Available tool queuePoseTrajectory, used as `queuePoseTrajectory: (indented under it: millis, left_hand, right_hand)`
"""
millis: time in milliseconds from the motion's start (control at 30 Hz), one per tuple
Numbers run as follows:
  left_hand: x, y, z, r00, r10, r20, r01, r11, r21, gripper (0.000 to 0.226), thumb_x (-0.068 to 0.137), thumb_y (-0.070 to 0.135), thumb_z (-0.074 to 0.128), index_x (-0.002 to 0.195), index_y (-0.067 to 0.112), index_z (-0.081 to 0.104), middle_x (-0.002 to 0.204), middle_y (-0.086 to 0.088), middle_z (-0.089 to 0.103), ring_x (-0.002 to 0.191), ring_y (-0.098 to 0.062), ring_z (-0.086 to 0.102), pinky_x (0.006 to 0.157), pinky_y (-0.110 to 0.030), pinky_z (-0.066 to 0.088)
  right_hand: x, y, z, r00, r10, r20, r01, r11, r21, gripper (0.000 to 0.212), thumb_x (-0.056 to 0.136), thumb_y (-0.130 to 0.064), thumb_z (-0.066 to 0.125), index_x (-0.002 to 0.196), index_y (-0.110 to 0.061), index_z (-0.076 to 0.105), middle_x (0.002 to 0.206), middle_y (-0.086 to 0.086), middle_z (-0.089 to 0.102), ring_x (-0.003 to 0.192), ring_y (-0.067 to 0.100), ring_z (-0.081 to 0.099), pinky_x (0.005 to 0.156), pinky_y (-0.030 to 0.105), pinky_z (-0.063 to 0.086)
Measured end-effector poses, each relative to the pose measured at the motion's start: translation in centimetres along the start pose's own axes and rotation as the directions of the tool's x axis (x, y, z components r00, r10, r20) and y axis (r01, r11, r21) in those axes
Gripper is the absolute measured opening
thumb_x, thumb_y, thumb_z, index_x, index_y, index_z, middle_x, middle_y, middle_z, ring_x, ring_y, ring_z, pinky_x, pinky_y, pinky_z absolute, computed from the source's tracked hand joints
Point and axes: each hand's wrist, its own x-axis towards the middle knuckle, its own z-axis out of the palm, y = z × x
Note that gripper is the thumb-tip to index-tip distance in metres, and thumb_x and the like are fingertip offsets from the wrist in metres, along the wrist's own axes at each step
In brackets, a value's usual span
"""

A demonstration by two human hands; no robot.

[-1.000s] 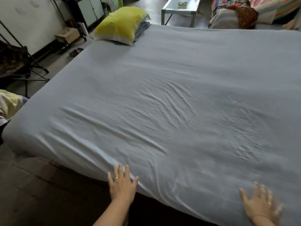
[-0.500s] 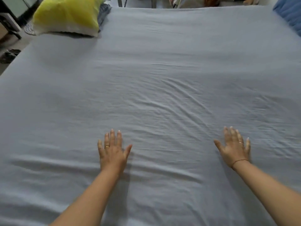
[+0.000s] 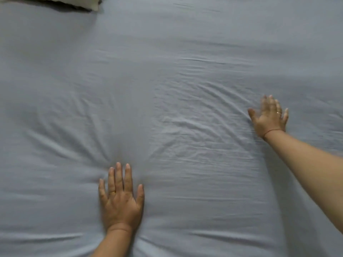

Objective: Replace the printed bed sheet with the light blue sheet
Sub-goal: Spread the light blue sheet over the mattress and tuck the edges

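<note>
Head camera, looking down: nearest, at the lower middle, the left hand (image 3: 120, 199) lies palm down on the light blue fabric sheet (image 3: 185, 52). Its fingers are straight and slightly spread, the thumb is out to the side, and it holds nothing. A thin gold-coloured ring (image 3: 112, 192) sits on one finger. Creases fan outward from its fingertips, and the cloth dips a little around the palm, so it looks pressed down.

Farther off and to the right, the right hand (image 3: 269, 117) is also flat on the sheet with open fingers and nothing gripped. It is blurred, so how firmly it bears down I cannot tell. It wears a narrow pale ring (image 3: 278, 113) and a thin reddish thread (image 3: 272, 130) around the wrist. The bare forearm runs back to the lower right corner.

The sheet fills nearly the whole view, spread over the bed, with fine ripples between the two hands and smoother stretches beyond them. At the far top left, a pale cushion edge (image 3: 55, 1) (probably a pillow, mostly cut off) rests on the sheet over a dark shadow.
</note>
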Motion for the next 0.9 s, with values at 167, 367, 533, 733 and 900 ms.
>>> queuePoseTrajectory:
  millis: [167,367,533,733,900]
  left_hand:
    - [-0.1,-0.1,0.6,1.000,0.018,-0.010,-0.017,0.998,0.062,0.069,0.089,0.043,0.034,0.148,0.010,0.032,0.155,-0.016,0.032,0.143,-0.033,0.030,0.116,-0.054,0.015]
    - [-0.4,-0.4,0.9,0.999,0.026,-0.031,-0.024,0.998,0.058,0.069,0.088,0.042,0.034,0.149,0.011,0.028,0.155,-0.016,0.032,0.143,-0.032,0.028,0.116,-0.055,0.016]
    - [-0.5,-0.3,0.9,0.999,0.026,-0.034,-0.025,0.999,0.030,0.067,0.090,0.042,0.034,0.149,0.011,0.031,0.156,-0.015,0.031,0.144,-0.032,0.027,0.117,-0.053,0.013]
    - [-0.4,0.0,0.3,0.999,-0.002,0.040,0.002,1.000,0.009,0.067,0.091,0.043,0.032,0.150,0.011,0.033,0.157,-0.015,0.030,0.144,-0.032,0.027,0.117,-0.054,0.014]
    - [-1.3,-0.6,-0.8,0.994,0.010,0.105,-0.007,1.000,-0.023,0.068,0.091,0.047,0.029,0.148,0.011,0.037,0.155,-0.014,0.033,0.143,-0.033,0.029,0.116,-0.056,0.010]
  right_hand:
    - [4.9,-2.6,0.3,0.995,-0.090,0.050,0.092,0.995,-0.032,0.087,0.079,-0.072,0.014,0.154,-0.028,0.007,0.163,-0.001,0.002,0.149,0.022,-0.001,0.116,0.055,-0.007]
    - [6.7,-4.5,2.3,0.996,-0.064,0.065,0.065,0.998,-0.022,0.078,0.088,-0.071,0.019,0.154,-0.032,0.008,0.163,-0.002,0.001,0.149,0.023,-0.002,0.115,0.060,-0.006]
    - [2.2,-7.8,4.4,0.983,-0.174,0.052,0.175,0.984,-0.022,0.071,0.091,-0.069,0.018,0.153,-0.036,0.009,0.163,-0.005,0.004,0.150,0.023,-0.002,0.114,0.061,-0.007]
    - [-8.9,-12.3,6.0,0.918,-0.383,0.098,0.383,0.923,0.023,0.083,0.078,-0.073,0.001,0.153,-0.038,0.009,0.162,-0.008,0.004,0.149,0.024,-0.003,0.114,0.059,-0.007]
    - [-19.4,-15.0,7.7,0.859,-0.499,0.112,0.499,0.866,0.025,0.079,0.082,-0.073,0.010,0.152,-0.037,0.012,0.162,-0.008,0.006,0.149,0.027,-0.003,0.113,0.063,-0.008]
